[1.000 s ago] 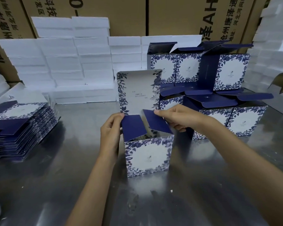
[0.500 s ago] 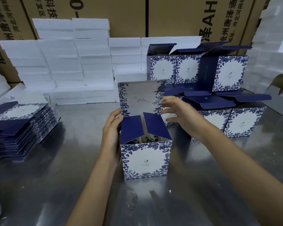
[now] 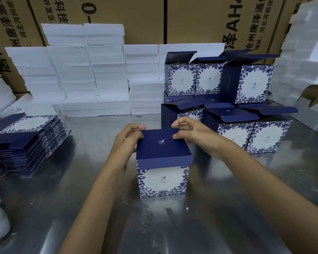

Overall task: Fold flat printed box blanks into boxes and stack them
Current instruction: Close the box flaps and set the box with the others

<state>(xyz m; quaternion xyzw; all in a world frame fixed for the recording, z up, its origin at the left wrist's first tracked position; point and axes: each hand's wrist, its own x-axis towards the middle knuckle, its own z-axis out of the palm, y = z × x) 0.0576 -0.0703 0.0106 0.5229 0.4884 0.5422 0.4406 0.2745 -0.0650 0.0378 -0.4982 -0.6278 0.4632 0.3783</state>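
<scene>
Head view: lid (image 3: 161, 143) of the box (image 3: 162, 177) was now folded down flat over the top; half a second earlier it stood upright behind the two navy side flaps, which were then open and are now covered. Front tuck flap hung down over the printed front face, outside it, so it looked not yet tucked in. Box stood upright on the metal table (image 3: 218, 217), centre, between both forearms.

Left hand (image 3: 128, 139) was at the lid's far left corner, fingers curled, thumb and fingertips pinching the edge. Right hand (image 3: 193, 132) had moved in from the box's right side to the lid's far right corner, thumb pressing on top, fingers loosely curled above; whether they actually gripped the edge, couldn't tell.

Judgement: closing step nearly done; tuck flap likely needs pushing inside, then box goes to the finished boxes (image 3: 253, 132) stacked just behind right. Stack of flat blanks (image 3: 26, 142) sat at left, well apart, plenty remaining.
</scene>
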